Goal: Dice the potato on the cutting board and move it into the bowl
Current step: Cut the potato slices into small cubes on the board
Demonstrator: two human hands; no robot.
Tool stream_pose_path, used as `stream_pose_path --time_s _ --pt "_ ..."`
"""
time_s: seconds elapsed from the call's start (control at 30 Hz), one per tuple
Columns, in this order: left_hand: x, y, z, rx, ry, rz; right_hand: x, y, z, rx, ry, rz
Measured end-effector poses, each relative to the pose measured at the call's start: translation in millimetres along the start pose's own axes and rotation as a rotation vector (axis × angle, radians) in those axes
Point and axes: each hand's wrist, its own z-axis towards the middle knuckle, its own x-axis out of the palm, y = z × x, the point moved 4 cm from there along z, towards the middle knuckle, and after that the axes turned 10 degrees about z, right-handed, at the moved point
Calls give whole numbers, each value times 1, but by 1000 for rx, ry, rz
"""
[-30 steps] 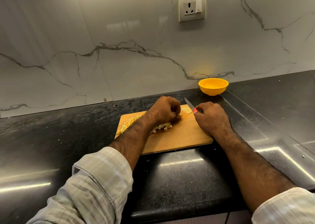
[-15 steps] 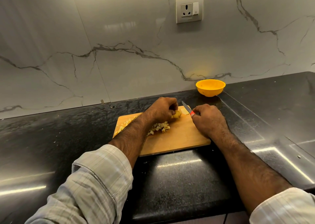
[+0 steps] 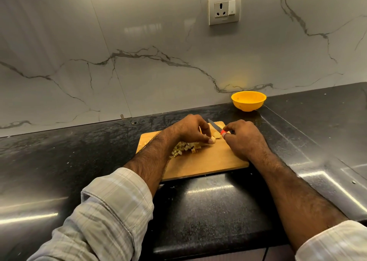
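Note:
A wooden cutting board lies on the black counter. Several potato dice are piled on it near my left wrist. My left hand pinches a small uncut potato piece against the board with curled fingertips. My right hand grips a small knife with a red-orange handle, its blade pointing up and to the left just beyond the potato piece. A yellow bowl stands behind the board to the right, by the wall; nothing shows inside it.
The black stone counter runs left and right of the board, and its front edge is close below my forearms. A marble backsplash with a wall socket rises behind.
My left hand has set the potato piece down nearer the dice pile, with its fingers now more extended over it. The knife stays in my right hand, blade raised.

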Motion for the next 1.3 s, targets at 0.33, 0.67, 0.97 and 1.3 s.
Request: stream_pose_path --time_s 0.33,0.67,0.97,1.3 --pt "12 1 1 -101 -127 -13 6 16 -10 27 179 -225" --pt "12 7 -1 -126 -217 131 12 21 -9 85 236 -278" --pt "12 14 -3 -115 -214 57 18 37 -18 28 223 -299" --pt "11 13 -4 -118 -203 29 24 45 -21 41 262 -318"
